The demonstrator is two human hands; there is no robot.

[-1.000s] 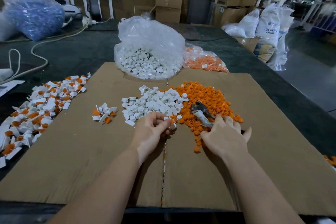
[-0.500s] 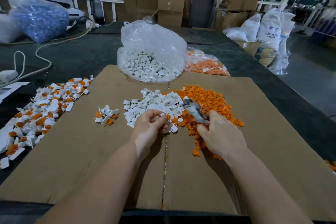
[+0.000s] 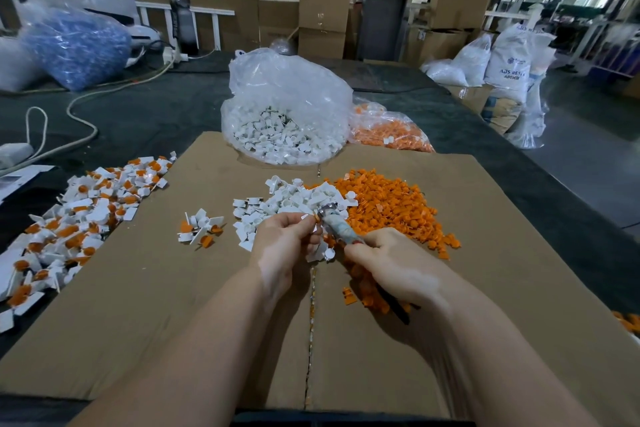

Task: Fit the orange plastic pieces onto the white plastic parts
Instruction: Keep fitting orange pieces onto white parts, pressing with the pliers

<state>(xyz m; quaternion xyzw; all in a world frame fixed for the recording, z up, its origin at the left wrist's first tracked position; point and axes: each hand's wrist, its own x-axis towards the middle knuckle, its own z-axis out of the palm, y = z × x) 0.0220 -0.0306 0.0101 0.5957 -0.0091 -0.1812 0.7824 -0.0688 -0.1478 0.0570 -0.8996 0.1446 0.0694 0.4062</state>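
Left hand (image 3: 284, 246) pinches a small white plastic part (image 3: 306, 217); right hand (image 3: 391, 263) grips a metal plier-like tool (image 3: 337, 227) whose tip meets it. Behind, angular white parts (image 3: 294, 199) and knobbly orange pieces (image 3: 391, 204) lie heaped on matte corrugated cardboard (image 3: 138, 305).

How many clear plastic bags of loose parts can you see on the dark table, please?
3: a clear bag of white parts at the cardboard's far edge, a bag of orange pieces right of it, a bag of blue parts far left. Others may be hidden.
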